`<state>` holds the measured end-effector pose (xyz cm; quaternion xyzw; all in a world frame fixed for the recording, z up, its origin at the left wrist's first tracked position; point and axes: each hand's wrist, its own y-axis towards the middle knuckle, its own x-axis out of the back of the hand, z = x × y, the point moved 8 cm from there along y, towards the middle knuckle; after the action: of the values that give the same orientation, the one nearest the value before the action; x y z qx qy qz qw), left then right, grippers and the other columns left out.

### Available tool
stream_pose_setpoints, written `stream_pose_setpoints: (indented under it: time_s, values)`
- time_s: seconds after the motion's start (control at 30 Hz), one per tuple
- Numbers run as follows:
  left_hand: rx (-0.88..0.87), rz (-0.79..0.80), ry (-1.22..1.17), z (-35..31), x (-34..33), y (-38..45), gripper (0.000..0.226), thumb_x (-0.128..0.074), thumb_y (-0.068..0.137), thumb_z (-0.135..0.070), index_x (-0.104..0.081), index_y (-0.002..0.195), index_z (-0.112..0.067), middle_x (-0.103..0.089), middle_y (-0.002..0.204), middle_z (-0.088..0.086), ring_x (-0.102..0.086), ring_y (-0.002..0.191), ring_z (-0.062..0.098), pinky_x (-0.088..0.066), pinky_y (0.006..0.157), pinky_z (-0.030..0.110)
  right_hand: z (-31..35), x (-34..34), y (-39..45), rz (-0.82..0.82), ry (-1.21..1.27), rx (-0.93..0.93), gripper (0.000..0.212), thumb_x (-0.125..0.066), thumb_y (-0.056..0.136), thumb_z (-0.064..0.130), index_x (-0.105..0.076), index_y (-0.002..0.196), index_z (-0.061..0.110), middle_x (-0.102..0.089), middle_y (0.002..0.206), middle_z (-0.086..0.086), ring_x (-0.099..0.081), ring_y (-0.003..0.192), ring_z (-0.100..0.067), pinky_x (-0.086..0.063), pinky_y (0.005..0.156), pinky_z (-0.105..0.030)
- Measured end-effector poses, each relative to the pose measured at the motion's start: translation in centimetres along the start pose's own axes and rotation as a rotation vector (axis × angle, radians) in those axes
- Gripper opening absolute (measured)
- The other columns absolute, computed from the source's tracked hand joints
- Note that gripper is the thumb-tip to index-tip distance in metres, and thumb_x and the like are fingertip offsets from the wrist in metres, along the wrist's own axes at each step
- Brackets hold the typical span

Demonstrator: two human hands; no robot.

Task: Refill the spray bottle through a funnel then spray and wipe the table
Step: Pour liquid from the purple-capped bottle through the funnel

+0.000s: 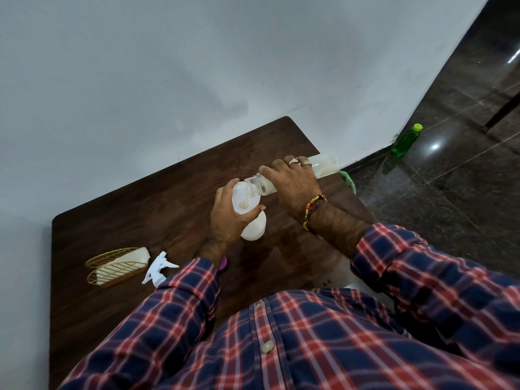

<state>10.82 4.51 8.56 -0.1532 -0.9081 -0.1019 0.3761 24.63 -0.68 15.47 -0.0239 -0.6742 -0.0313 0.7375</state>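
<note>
Near the table's [112,220] right edge, the left hand [225,218] grips the funnel [243,199] atop the light, tippy white spray bottle [254,229] while the right hand [292,182] wraps the slippery clear bottle [323,164] mid-body, the safest hold.

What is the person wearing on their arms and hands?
Both arms wear long sleeves of a checked shirt in navy, red and white. The right wrist has a beaded bracelet in red, yellow and black. The right hand wears two metal rings on neighbouring fingers. The left hand shows no rings; something purple peeks from its cuff, too hidden to identify.
</note>
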Motion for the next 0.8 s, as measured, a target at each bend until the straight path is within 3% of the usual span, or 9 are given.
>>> stream_pose_setpoints:
  time_s: [0.43,0.8]
  values:
    - [0.006,0.022,-0.011,0.11,-0.19,0.13,0.088,-0.079,0.07,-0.049,-0.04,0.142,-0.018,-0.046,0.14,0.005,-0.05,0.121,0.019,-0.038,0.093,0.021,-0.1,-0.02,0.01,-0.078,-0.028,-0.003,0.053,-0.065,0.083,0.015,-0.049,0.133,0.023,-0.058,0.124,-0.01,-0.049,0.12,-0.036,-0.032,0.104,-0.053]
    - [0.035,0.034,-0.057,0.43,-0.33,0.07,0.089,-0.079,0.07,-0.051,-0.038,0.142,-0.02,-0.042,0.143,0.002,-0.048,0.124,0.018,-0.038,0.094,0.022,0.04,0.05,0.03,-0.056,-0.044,0.004,0.057,-0.064,0.085,0.013,-0.045,0.138,0.022,-0.055,0.131,-0.01,-0.045,0.126,-0.036,-0.028,0.108,-0.053]
